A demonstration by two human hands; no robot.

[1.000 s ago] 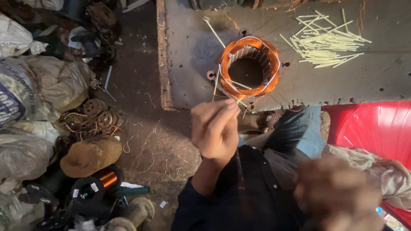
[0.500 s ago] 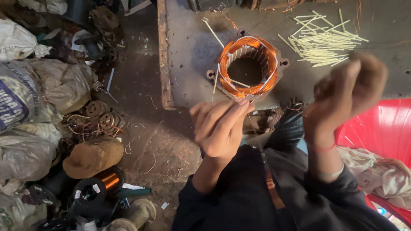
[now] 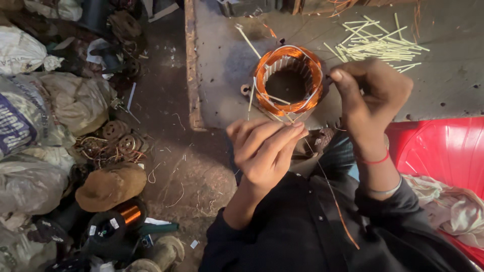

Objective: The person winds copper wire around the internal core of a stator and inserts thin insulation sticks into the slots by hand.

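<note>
A round motor stator [image 3: 288, 80] wound with orange copper wire and white sleeving lies on a grey worktable [image 3: 454, 85]. My left hand [image 3: 264, 148] is just below it, fingers pinched on a thin strand that leads up to the winding. My right hand [image 3: 373, 98] hovers at the stator's right edge, fingers curled and pinched together; what it grips is too small to tell. A loose copper wire [image 3: 333, 196] trails down across my dark sleeve and lap.
A heap of pale sticks [image 3: 375, 43] lies at the table's back right. A red plastic chair [image 3: 443, 151] with a cloth [image 3: 454, 206] stands at right. On the dirt floor at left are sacks [image 3: 45, 111], old coils [image 3: 118, 138], a brown cap [image 3: 108, 186] and a copper spool [image 3: 128, 214].
My right hand rose from my lap up to the stator's right edge. My left hand stayed pinched just below the stator.
</note>
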